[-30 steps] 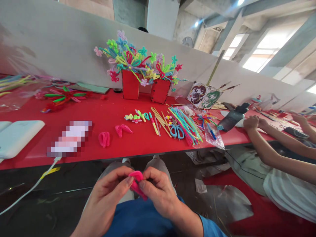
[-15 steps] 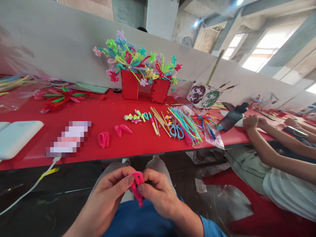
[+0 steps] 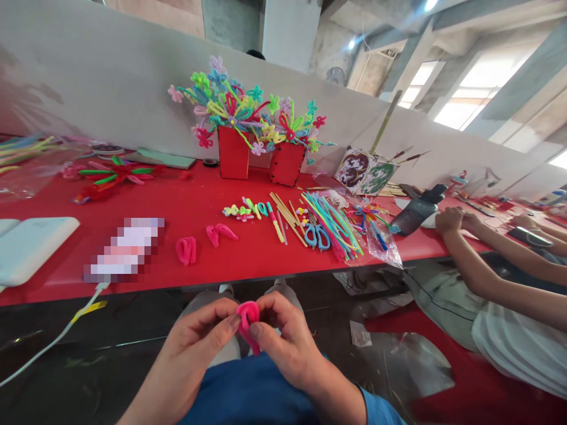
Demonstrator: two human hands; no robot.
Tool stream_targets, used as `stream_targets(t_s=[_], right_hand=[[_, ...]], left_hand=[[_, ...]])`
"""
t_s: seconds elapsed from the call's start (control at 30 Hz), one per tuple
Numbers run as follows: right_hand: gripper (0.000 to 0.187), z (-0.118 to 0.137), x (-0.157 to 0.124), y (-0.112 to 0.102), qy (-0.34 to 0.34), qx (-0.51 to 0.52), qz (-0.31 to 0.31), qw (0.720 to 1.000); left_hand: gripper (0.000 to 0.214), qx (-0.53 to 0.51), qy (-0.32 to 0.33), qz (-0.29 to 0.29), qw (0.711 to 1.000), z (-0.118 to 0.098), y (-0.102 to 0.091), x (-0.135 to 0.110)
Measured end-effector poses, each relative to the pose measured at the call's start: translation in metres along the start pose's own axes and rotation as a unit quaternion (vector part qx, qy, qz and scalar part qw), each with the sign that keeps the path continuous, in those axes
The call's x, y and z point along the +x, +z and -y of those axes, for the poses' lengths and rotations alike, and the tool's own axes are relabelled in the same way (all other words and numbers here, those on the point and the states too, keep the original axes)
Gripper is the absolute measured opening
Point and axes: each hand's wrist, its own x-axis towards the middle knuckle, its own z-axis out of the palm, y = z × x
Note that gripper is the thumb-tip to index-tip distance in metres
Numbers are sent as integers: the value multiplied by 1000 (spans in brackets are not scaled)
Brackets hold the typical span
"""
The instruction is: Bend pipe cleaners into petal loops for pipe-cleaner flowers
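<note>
Above my lap, a looped pink pipe cleaner (image 3: pixel 248 313) is pinched between both hands. My left hand (image 3: pixel 208 330) is closed on its left side with thumb and forefinger. On the right side, my right hand (image 3: pixel 283 336) grips it the same way, thumb pressed against the loop. Two more folded pink pieces lie on the red table in front: a pink loop bundle (image 3: pixel 186 251) and a pink pair of loops (image 3: pixel 221 234). Blue-handled scissors (image 3: pixel 317 236) rest beside a bunch of loose coloured pipe cleaners (image 3: pixel 339 221).
Two red vases (image 3: pixel 234 154) with pipe-cleaner flowers stand at the back of the table (image 3: pixel 266 260). Left are a phone (image 3: pixel 126 248) on a cable and a white box-like object (image 3: pixel 38 248). A dark bottle (image 3: pixel 419 209) and another person's arms (image 3: pixel 473 254) are at right.
Both hands have shifted slightly, and the pink pipe cleaner is turned so its loop looks rounder and its lower end shorter. The things on the table stay put.
</note>
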Motion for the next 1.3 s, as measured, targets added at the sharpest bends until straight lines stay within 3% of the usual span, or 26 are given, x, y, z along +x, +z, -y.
stream_targets(t_s=[0.17, 0.37, 0.57, 0.63, 0.7, 0.77, 0.83, 0.97, 1.13, 1.3], right_hand=[[11, 8, 2, -2, -24, -35, -25, 999], [22, 2, 7, -4, 39, 87, -58, 994], [26, -3, 8, -5, 21, 154, -84, 984], [19, -2, 8, -7, -12, 105, -87, 991], [7, 1, 7, -11, -88, -10, -96, 991], [8, 6, 7, -15, -169, -147, -93, 970], [12, 10, 8, -18, -205, -233, -85, 947], [10, 9, 10, -22, -223, -291, -105, 925], [12, 3, 9, -22, -289, -378, -148, 867], [11, 2, 9, -21, -277, -354, -156, 880]], left_hand=[[23, 74, -1, 2, 997, 6, -2, 1], [22, 94, 1, 13, 996, 4, 8, 0], [25, 151, -34, 59, 986, 3, 14, 0], [26, 158, -32, 45, 986, 5, 15, 1], [28, 159, -31, 22, 987, 6, 15, 1], [30, 162, -27, -5, 986, 7, 16, 1], [30, 185, -7, -33, 982, 7, 18, -1], [26, 248, 23, -60, 967, 5, 20, -2], [27, 262, 38, -76, 961, 3, 20, -1], [27, 282, 48, -105, 953, 6, 20, -1]])
